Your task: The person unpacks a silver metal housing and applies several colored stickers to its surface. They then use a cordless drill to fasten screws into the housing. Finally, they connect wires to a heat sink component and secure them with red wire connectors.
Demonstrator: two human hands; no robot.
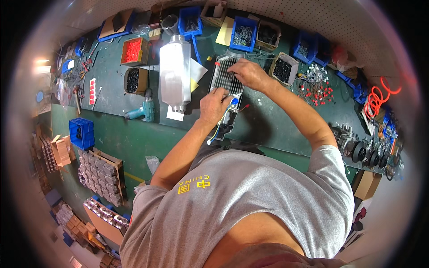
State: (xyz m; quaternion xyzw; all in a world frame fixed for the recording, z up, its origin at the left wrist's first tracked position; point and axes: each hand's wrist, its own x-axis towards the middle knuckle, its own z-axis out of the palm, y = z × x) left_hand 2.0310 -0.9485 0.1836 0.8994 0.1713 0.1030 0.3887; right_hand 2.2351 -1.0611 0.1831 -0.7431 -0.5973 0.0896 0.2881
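A finned metal housing [219, 77] lies lengthwise on the bench before me. At its near end are a black section [229, 118], a blue round part [234, 102] and thin wires with a white connector [209, 142]. My left hand [214, 107] is closed on the housing's left side, fingers curled over the fins. Above it, my right hand [249, 73] bends over the right edge, fingertips pinched together against the fins; whatever they hold is hidden. Just left stands a smooth silver metal casing [175, 73]. Beside that lies a teal power drill [142, 110].
Boxes of red pieces [132, 51] and black screws [132, 80] sit left. Blue bins of metal fasteners [242, 35] line the back. At right are a box of black screws [282, 69], a bundle of red-tipped wires [315, 85], motor-like parts [359, 149] and a coiled orange hose [377, 100].
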